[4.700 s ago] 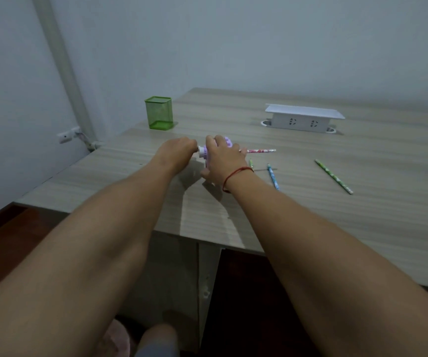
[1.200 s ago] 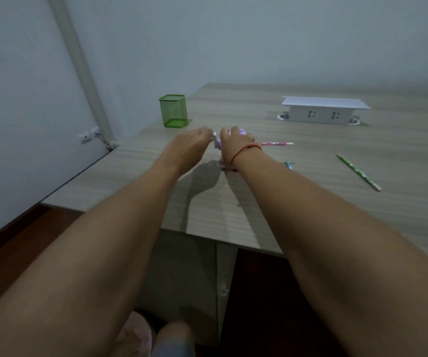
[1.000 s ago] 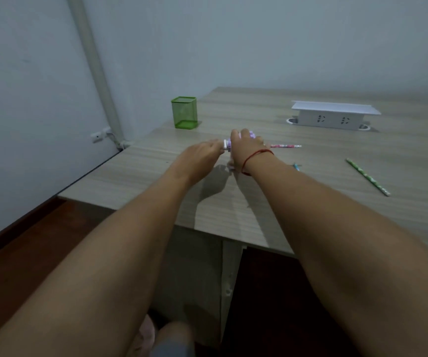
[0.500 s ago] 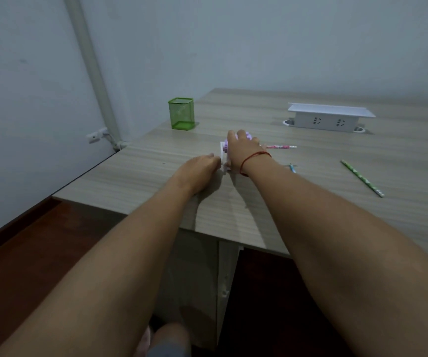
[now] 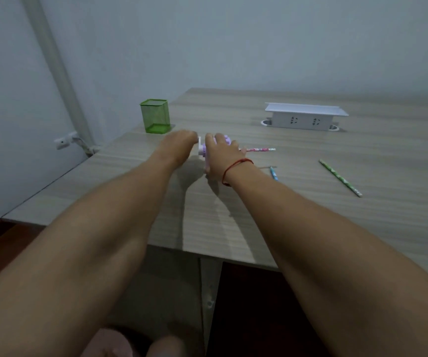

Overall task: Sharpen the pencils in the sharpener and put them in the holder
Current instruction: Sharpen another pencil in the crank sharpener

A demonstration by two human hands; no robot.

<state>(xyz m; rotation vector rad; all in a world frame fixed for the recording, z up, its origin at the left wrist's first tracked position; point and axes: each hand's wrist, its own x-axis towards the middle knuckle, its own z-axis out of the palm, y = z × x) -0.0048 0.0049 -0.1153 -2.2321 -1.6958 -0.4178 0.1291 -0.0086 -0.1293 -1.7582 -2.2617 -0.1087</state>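
Hands work the sharpener (image 5: 204, 153): right hand (image 5: 222, 157) clamps its body, left hand (image 5: 179, 144) grips the crank (image 5: 199, 140), swung from low to high; the pink pencil (image 5: 258, 149) is still mid-sharpening.

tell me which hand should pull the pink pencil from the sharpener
Right, probably: the right hand grips the sharpener beside the pink pencil sticking out that side; the left hand is at the opposite end.

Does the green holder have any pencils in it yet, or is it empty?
Empty: nothing rises above the rim of the green mesh holder, and no pencil shows through its mesh walls.
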